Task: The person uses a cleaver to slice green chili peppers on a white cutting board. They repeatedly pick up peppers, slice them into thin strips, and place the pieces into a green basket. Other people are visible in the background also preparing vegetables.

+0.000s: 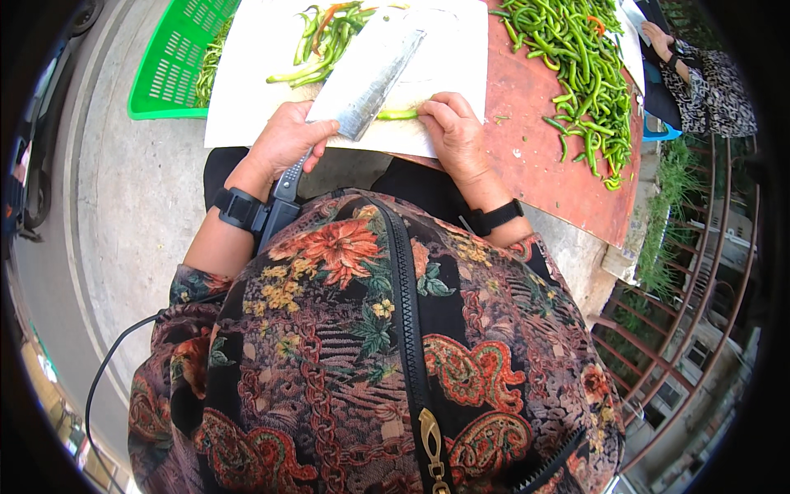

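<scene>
My left hand [287, 137] grips a cleaver [373, 77] near the junction of its handle and broad metal blade. The blade slants up and to the right over a white cutting board [244, 80]. On the board's near part, my right hand [458, 137] pinches the right end of a green chili pepper [397, 115], whose left end reaches close to the cleaver's edge. Beyond the blade lies a small heap of long chili peppers [324, 46], mostly green with some reddish ones; the blade hides part of it.
Left of the board stands a green plastic basket [170, 77] with chili peppers in it. Many green chilies [583, 74] are piled on the red tabletop [524, 142] at right. Another person's hand [659, 40] is at the far right, above a metal railing [669, 358].
</scene>
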Tool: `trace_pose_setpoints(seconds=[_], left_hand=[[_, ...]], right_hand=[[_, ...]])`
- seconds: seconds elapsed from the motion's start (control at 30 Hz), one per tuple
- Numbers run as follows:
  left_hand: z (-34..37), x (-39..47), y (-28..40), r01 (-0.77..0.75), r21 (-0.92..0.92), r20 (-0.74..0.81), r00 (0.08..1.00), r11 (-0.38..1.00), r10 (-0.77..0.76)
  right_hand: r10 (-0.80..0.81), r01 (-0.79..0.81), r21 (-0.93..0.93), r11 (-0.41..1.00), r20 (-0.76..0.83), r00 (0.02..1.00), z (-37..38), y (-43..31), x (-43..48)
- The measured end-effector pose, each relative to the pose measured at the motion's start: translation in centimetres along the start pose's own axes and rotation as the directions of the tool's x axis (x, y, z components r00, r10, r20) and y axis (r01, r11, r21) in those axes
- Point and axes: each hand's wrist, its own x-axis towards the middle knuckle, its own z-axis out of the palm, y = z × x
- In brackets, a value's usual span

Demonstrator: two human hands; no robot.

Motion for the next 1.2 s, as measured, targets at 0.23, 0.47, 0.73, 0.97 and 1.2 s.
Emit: trace_pose_setpoints(seconds=[0.23, 0.47, 0.73, 0.97, 1.2], left_hand=[[0.1, 0.1, -0.1, -0.001, -0.023, -0.015, 1.000, 1.000, 0.001], [0.7, 0.4, 0.2, 0.027, 0.015, 0.024, 0.999, 1.000, -0.027], [1.4, 0.4, 0.8, 0.011, 0.095, 0.021, 1.000, 0.995, -0.013], [1.2, 0.1, 0.7, 0.003, 0.119, 0.021, 1.000, 0.993, -0.006], [1.1, -0.1, 0.9, 0.022, 0.165, 0.013, 1.000, 0.986, -0.024]], right_hand=[[0.009, -0.009, 0.001, 1.000, 0.014, 1.000, 0.0, 0.0, 0.1], [0.032, -0.033, 0.014, 0.999, 0.022, 0.999, 0.0, 0.0, 0.0], [0.033, -0.033, 0.034, 0.999, 0.016, 0.999, 0.0, 0.1, 0.0], [0.034, -0.035, 0.043, 0.998, 0.018, 0.999, 0.0, 0.0, 0.1], [0.057, -0.058, 0.044, 0.997, 0.022, 0.998, -0.1, -0.1, 0.0]])
